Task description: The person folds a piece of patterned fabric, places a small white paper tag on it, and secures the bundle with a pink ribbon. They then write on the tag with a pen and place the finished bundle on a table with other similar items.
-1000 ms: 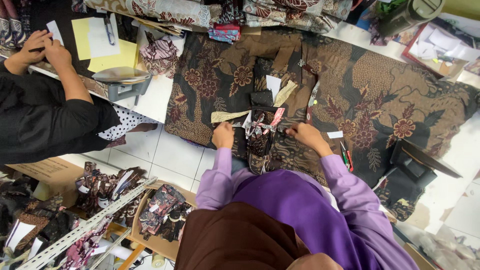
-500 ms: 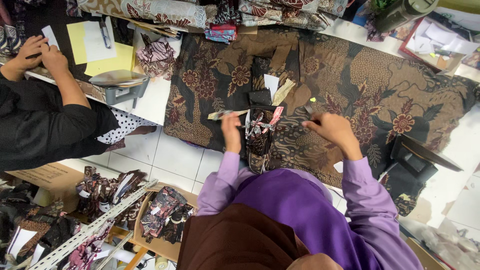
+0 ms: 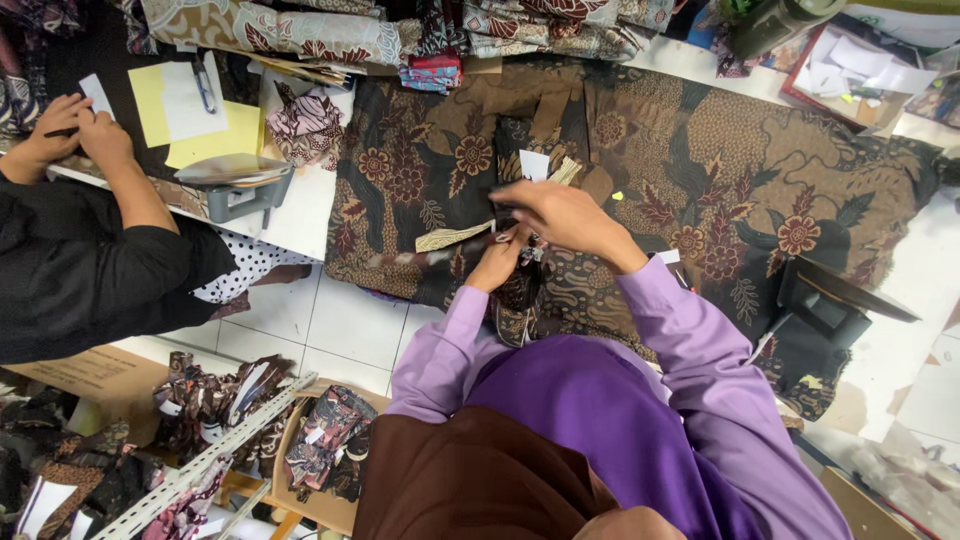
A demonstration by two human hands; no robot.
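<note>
A large brown floral batik cloth is spread over the white table. At its near middle lies a small dark bundle of batik pieces with a white slip and a beige strip beside it. My left hand pinches the top of the bundle. My right hand has come across just above it, fingertips closed on a dark piece at the same spot, so the two hands nearly touch. Both sleeves are purple.
A co-worker in black sits at the left, hands holding a pen and a white slip beside yellow paper and a grey scale. Folded fabrics line the far edge. A black tool lies at the right. Boxes of fabric bundles stand below.
My right hand has moved left from the open cloth to meet my left hand over the bundle. My left hand has dropped slightly nearer to me. The co-worker's hands have barely moved.
</note>
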